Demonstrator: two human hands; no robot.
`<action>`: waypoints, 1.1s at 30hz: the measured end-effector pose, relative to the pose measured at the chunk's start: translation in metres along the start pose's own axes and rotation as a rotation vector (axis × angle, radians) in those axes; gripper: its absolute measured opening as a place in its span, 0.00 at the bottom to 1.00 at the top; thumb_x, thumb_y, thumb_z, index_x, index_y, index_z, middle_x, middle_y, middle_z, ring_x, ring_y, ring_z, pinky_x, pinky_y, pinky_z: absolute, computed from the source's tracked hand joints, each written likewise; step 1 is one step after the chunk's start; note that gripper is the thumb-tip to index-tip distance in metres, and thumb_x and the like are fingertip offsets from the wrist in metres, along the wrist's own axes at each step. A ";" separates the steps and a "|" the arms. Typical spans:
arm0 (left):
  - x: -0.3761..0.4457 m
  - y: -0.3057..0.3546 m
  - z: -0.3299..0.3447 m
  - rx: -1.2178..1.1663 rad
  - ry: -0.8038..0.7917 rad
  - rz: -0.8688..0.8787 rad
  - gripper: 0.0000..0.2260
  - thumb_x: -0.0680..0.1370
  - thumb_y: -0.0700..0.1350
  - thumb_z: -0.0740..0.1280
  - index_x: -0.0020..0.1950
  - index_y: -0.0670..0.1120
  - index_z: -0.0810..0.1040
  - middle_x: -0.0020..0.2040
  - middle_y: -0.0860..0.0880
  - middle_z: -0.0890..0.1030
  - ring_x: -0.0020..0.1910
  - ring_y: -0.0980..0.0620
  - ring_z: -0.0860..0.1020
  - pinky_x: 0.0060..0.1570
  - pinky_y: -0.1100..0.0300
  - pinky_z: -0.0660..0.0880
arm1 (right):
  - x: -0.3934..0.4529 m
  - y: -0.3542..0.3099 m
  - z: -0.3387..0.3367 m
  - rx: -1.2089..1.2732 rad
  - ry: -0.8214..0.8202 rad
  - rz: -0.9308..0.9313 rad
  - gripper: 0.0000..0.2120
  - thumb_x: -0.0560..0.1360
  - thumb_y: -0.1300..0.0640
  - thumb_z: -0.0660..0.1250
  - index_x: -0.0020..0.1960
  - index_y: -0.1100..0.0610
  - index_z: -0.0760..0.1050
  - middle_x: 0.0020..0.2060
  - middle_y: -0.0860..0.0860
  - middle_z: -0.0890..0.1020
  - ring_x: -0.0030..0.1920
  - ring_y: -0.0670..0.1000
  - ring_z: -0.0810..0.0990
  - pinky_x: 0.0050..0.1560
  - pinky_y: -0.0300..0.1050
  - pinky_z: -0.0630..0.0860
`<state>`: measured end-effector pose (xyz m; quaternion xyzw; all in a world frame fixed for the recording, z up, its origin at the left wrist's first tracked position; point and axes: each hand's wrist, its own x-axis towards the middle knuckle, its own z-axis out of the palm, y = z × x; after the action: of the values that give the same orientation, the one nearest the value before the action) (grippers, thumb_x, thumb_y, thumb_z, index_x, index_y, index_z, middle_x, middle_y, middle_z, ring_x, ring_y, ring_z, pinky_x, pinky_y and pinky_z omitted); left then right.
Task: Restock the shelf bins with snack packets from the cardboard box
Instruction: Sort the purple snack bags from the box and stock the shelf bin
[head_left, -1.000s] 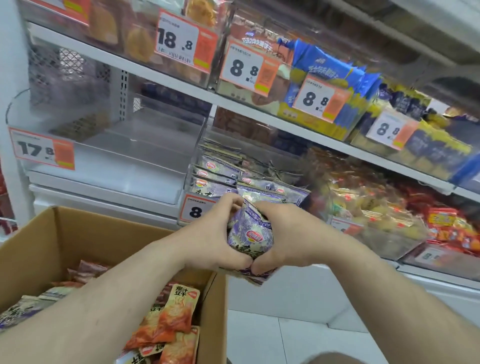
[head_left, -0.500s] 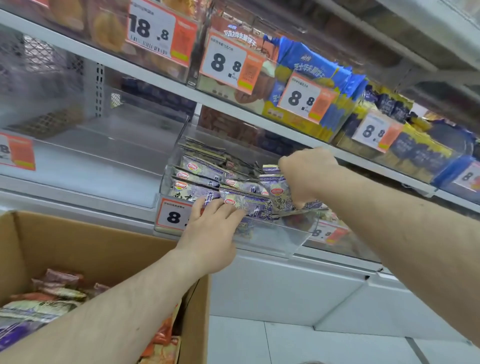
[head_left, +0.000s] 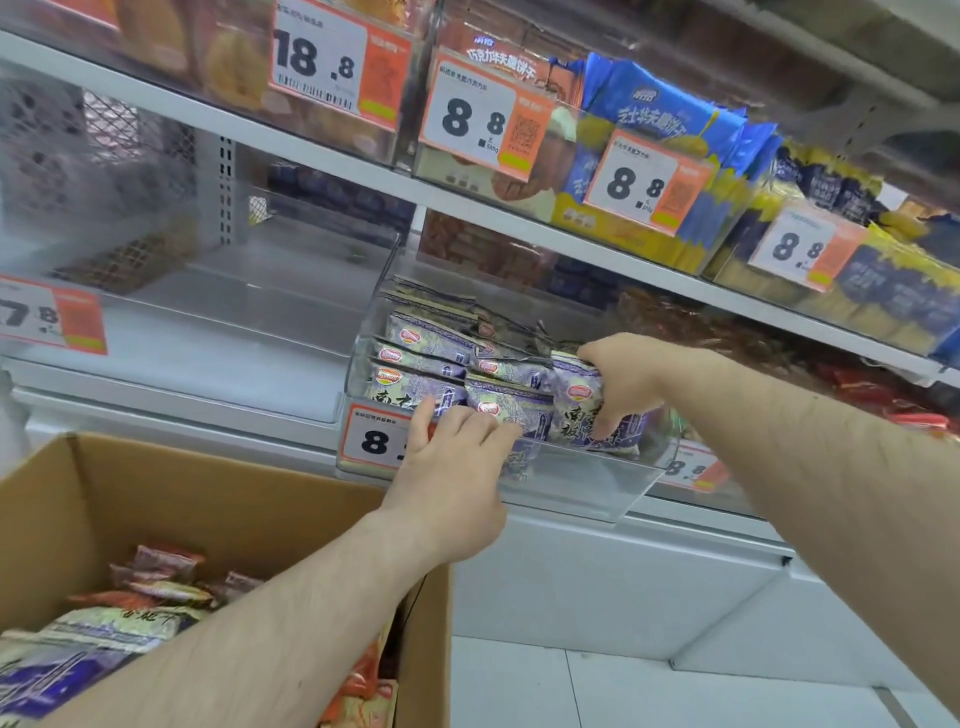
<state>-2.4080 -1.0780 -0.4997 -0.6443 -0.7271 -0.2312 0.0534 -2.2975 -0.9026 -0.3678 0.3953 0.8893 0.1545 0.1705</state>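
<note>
Shop shelf (head_left: 322, 171) with clear bins and price tags. Purple snack packets (head_left: 421, 338) fill clear bin (head_left: 582, 483) at centre. Right hand (head_left: 621, 382) at 3 o'clock, fingers curled round purple packet (head_left: 576, 410) at bin front. Left hand (head_left: 452, 483), fingers straight, touches bin front. Cardboard box (head_left: 208, 499) at 7 o'clock holds more packets.

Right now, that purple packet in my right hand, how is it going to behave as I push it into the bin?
The purple packet looks puffy and soft where the right hand grips it, so it will likely squash rather than slide stiffly. Its glossy film probably makes it slippery against the neighbouring packets. It seems light, held one-handed, so it may tip forward over the clear bin front.
</note>
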 end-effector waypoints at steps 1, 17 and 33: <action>0.000 0.000 0.001 -0.002 0.005 0.000 0.29 0.76 0.45 0.62 0.76 0.54 0.58 0.70 0.55 0.63 0.72 0.51 0.56 0.73 0.45 0.31 | 0.000 0.006 0.008 0.049 -0.005 0.003 0.39 0.57 0.42 0.82 0.62 0.53 0.72 0.59 0.52 0.79 0.56 0.56 0.77 0.56 0.50 0.77; 0.006 0.004 -0.003 -0.101 -0.020 -0.055 0.25 0.76 0.47 0.63 0.73 0.56 0.63 0.66 0.58 0.68 0.70 0.53 0.60 0.74 0.46 0.33 | 0.008 -0.006 0.059 -0.249 0.138 -0.043 0.30 0.67 0.36 0.72 0.62 0.52 0.72 0.55 0.52 0.81 0.54 0.57 0.81 0.52 0.50 0.77; 0.000 -0.002 -0.017 -0.146 -0.089 0.008 0.29 0.77 0.44 0.63 0.77 0.55 0.59 0.77 0.55 0.60 0.79 0.54 0.47 0.74 0.50 0.31 | -0.008 -0.006 0.040 -0.320 0.046 0.043 0.52 0.54 0.22 0.70 0.70 0.49 0.65 0.63 0.51 0.76 0.64 0.56 0.72 0.64 0.54 0.66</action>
<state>-2.4138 -1.0845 -0.4853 -0.6588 -0.7074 -0.2547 -0.0251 -2.2792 -0.9063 -0.4048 0.3785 0.8482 0.3070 0.2075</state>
